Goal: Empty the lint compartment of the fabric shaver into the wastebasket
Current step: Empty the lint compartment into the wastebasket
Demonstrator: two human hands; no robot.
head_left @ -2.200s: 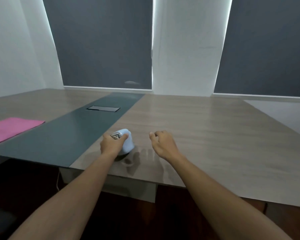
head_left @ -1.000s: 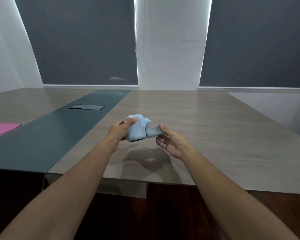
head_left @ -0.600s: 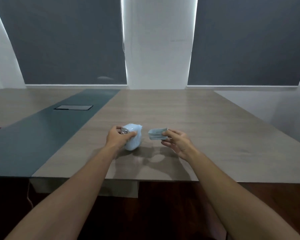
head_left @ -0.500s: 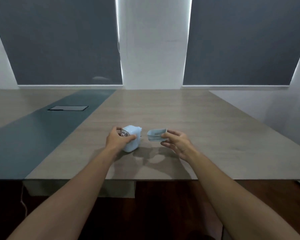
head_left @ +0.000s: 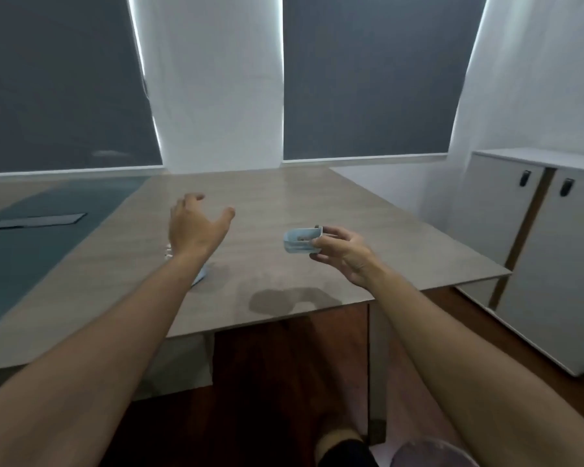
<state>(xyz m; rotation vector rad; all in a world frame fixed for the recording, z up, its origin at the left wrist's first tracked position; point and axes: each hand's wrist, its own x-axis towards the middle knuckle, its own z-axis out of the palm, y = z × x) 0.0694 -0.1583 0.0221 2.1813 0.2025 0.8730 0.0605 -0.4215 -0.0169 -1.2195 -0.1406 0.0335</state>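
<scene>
1. Holding the one detached lint compartment (head_left: pixel 300 241) open side up, the right hand (head_left: pixel 343 252) pinches it over the table (head_left: pixel 317 203), probably so the lint stays in.
2. Left hand (head_left: pixel 196 224) is spread wide and empty above the table.
3. One fabric shaver (head_left: pixel 200 273) lies on the table, mostly hidden under the left forearm.
4. Wastebasket (head_left: pixel 429 453): possibly the rim at the bottom edge; one, uncertain.

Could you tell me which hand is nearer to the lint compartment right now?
Right. The right hand holds the lint compartment in its fingertips above the table; the left hand hovers open, well to its left.
</scene>
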